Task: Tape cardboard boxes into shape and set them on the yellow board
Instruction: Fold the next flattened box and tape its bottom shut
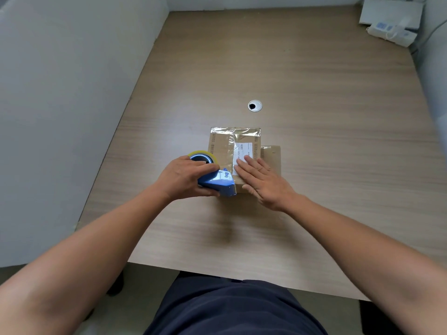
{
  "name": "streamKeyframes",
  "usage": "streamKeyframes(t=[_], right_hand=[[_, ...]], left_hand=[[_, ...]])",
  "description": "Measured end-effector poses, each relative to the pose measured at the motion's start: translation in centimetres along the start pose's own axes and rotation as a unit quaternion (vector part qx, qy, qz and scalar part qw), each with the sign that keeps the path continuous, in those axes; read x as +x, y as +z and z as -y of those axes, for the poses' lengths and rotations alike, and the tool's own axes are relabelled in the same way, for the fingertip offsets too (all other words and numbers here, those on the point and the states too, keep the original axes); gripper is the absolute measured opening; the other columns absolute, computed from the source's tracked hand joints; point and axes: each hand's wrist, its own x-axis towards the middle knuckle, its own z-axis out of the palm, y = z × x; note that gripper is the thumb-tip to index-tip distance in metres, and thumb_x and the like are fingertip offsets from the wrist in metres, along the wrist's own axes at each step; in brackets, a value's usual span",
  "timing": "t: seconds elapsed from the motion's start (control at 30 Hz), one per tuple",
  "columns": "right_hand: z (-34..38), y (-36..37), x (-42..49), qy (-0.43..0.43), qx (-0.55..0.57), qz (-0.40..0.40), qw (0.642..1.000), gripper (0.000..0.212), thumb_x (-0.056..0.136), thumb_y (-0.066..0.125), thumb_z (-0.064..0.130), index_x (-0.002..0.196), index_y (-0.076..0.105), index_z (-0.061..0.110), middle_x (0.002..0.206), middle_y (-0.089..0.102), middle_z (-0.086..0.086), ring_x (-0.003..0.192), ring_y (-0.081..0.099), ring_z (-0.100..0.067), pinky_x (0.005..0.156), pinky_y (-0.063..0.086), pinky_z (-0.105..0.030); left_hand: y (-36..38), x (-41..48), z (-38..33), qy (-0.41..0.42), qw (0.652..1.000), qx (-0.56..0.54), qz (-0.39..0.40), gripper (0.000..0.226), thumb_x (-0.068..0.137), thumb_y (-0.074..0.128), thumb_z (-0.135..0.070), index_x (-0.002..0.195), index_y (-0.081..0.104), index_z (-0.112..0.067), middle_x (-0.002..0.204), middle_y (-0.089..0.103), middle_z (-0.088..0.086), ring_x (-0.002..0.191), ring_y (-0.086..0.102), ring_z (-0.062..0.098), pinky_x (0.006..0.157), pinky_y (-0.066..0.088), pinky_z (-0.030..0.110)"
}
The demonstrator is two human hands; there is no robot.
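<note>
A small brown cardboard box (223,146) lies on the wooden table (314,117), with shiny clear tape across its top and a white label in the middle. My right hand (262,183) presses flat on the box's near right part, fingers straight. My left hand (185,177) grips a blue tape dispenser (217,183) with a yellowish tape roll (203,155); its cutter end sits at the box's near left edge. A loose cardboard flap (272,155) sticks out on the box's right side. No yellow board is in view.
A round metal cable grommet (255,106) sits in the table beyond the box. White boxes and papers (391,20) lie at the far right corner. A grey wall runs along the table's left side. The table's near edge is by my lap.
</note>
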Motion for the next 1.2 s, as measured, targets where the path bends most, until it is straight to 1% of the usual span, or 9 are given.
streamKeyframes(t=[0.1,0.23,0.37,0.5,0.67,0.83,0.93,1.1,1.2], right_hand=[[-0.3,0.2,0.0,0.005,-0.027,0.024,0.999,0.06,0.11,0.016,0.047,0.159,0.025,0.015,0.165,0.027,-0.003,0.153,0.024,-0.021,0.126,0.004,-0.035],[-0.1,0.2,-0.1,0.019,-0.05,0.017,0.998,0.061,0.11,0.013,0.046,0.158,0.032,0.012,0.163,0.034,-0.004,0.15,0.031,-0.023,0.125,0.013,-0.04],[0.3,-0.1,0.2,0.037,-0.052,0.03,0.998,0.063,0.109,0.015,0.048,0.157,0.034,0.012,0.162,0.036,-0.004,0.15,0.032,-0.023,0.124,0.016,-0.042],[1.0,-0.5,0.8,0.06,-0.039,-0.008,0.997,0.064,0.108,0.02,0.053,0.151,0.046,0.013,0.153,0.049,-0.005,0.143,0.044,-0.028,0.121,0.023,-0.046],[0.6,-0.3,2.1,0.007,-0.126,-0.013,0.992,0.048,0.106,0.036,0.043,0.149,0.05,0.026,0.134,0.061,-0.012,0.119,0.055,-0.038,0.112,0.038,-0.057],[0.9,-0.3,1.9,0.019,-0.133,-0.013,0.991,0.055,0.11,0.022,0.045,0.151,0.047,0.017,0.137,0.061,-0.01,0.122,0.055,-0.036,0.114,0.033,-0.057],[0.7,-0.4,1.9,0.008,-0.141,-0.023,0.99,0.056,0.11,0.024,0.045,0.153,0.041,0.014,0.138,0.06,-0.01,0.122,0.057,-0.036,0.114,0.034,-0.057],[0.6,0.1,2.2,-0.011,-0.154,-0.031,0.987,0.051,0.104,0.036,0.033,0.155,0.032,0.029,0.134,0.058,-0.015,0.118,0.054,-0.04,0.11,0.035,-0.064],[1.7,-0.2,3.0,0.003,-0.194,0.005,0.981,0.064,0.092,0.044,0.028,0.154,0.03,0.038,0.133,0.051,-0.022,0.119,0.048,-0.044,0.107,0.031,-0.071]], left_hand=[[-0.5,0.4,0.2,-0.005,1.0,-0.014,0.019,0.06,0.073,0.062,-0.076,0.117,0.057,-0.035,0.086,0.07,-0.005,0.062,0.055,0.027,0.058,0.041,0.026],[-1.9,0.1,1.8,-0.012,0.999,0.011,0.052,0.067,0.07,0.053,-0.083,0.112,0.066,-0.033,0.084,0.069,-0.008,0.058,0.05,0.026,0.057,0.032,0.022],[-4.0,-1.6,5.2,-0.104,0.987,-0.004,0.125,0.076,0.063,0.049,-0.086,0.12,0.063,-0.038,0.093,0.071,-0.013,0.069,0.054,0.02,0.057,0.031,0.024],[-4.2,-1.9,5.6,-0.136,0.973,0.01,0.184,0.069,0.073,0.063,-0.081,0.129,0.057,-0.042,0.097,0.072,-0.01,0.08,0.058,0.017,0.063,0.039,0.028],[-4.3,-1.9,6.0,-0.172,0.964,0.022,0.2,0.066,0.077,0.067,-0.076,0.132,0.055,-0.042,0.1,0.071,-0.009,0.081,0.055,0.015,0.065,0.038,0.029],[-5.3,0.1,6.7,-0.149,0.967,0.047,0.2,0.063,0.076,0.067,-0.075,0.129,0.056,-0.043,0.098,0.07,-0.012,0.083,0.059,0.017,0.06,0.036,0.028],[-5.7,0.7,7.5,-0.148,0.964,0.049,0.216,0.062,0.077,0.068,-0.074,0.129,0.055,-0.043,0.097,0.069,-0.012,0.082,0.057,0.017,0.058,0.034,0.027],[-6.3,-1.0,10.0,-0.19,0.955,0.069,0.217,0.067,0.074,0.065,-0.078,0.13,0.056,-0.044,0.099,0.071,-0.012,0.082,0.058,0.016,0.065,0.044,0.028],[-5.6,-0.7,9.9,-0.191,0.956,0.069,0.212,0.067,0.074,0.065,-0.079,0.13,0.057,-0.043,0.097,0.071,-0.01,0.078,0.053,0.016,0.065,0.045,0.029]])
